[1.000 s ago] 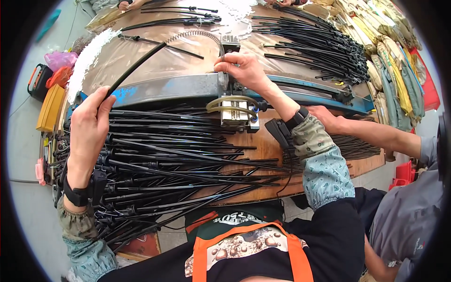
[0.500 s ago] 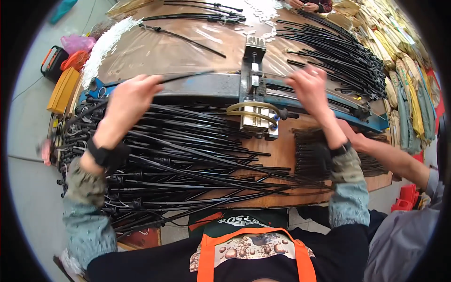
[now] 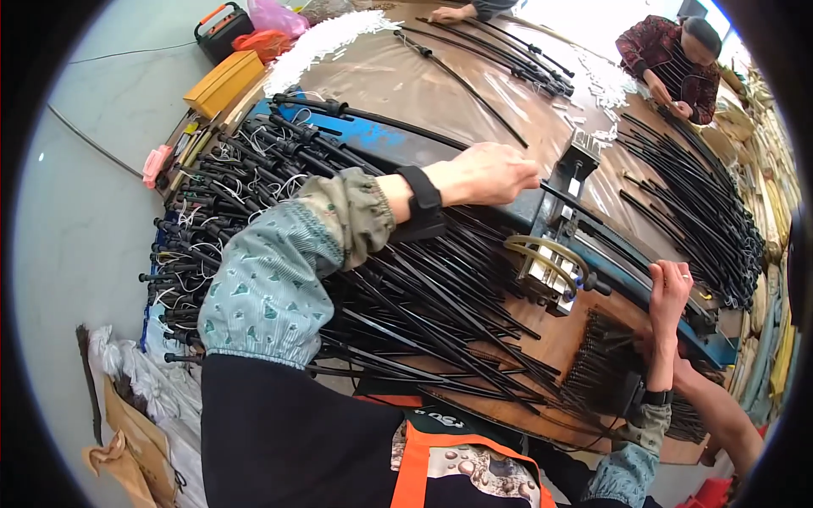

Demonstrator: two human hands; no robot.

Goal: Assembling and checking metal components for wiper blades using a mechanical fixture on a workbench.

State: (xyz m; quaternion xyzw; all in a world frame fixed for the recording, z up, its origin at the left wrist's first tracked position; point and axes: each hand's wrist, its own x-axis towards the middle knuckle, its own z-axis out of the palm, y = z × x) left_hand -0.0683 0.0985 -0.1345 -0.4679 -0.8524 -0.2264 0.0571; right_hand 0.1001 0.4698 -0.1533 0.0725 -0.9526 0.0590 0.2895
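Tube [image 3: 398, 126] lies along the rail [image 3: 366, 135], the left hand [image 3: 495, 175] gripping it beside the machine [image 3: 579, 153], perhaps to keep it straight; whether the right hand [image 3: 670, 292], curled narrow, holds it, I cannot tell.

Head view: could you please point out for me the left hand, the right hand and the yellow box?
Left hand [image 3: 494, 173], head view: back of the hand.
Right hand [image 3: 669, 293], head view: middle of the hand.
Yellow box [image 3: 222, 80], head view: top side.
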